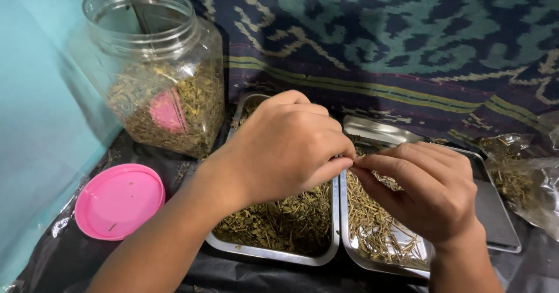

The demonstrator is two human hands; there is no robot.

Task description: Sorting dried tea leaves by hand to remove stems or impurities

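Note:
My left hand (285,147) and my right hand (428,191) meet fingertip to fingertip above the gap between two metal trays. Both pinch a small dried herb stem (356,161), mostly hidden by the fingers. The left tray (273,252) holds dried green leaf bits mixed with stems. The right tray (356,252) holds mostly thin pale stems. My left hand hovers over the left tray, my right hand over the right one.
An open clear plastic jar (160,66) of dried herbs with a pink scoop inside stands at the back left. Its pink lid (119,200) lies beside it on black plastic sheeting. A clear bag (524,179) of herbs sits at right. A patterned cloth (407,37) hangs behind.

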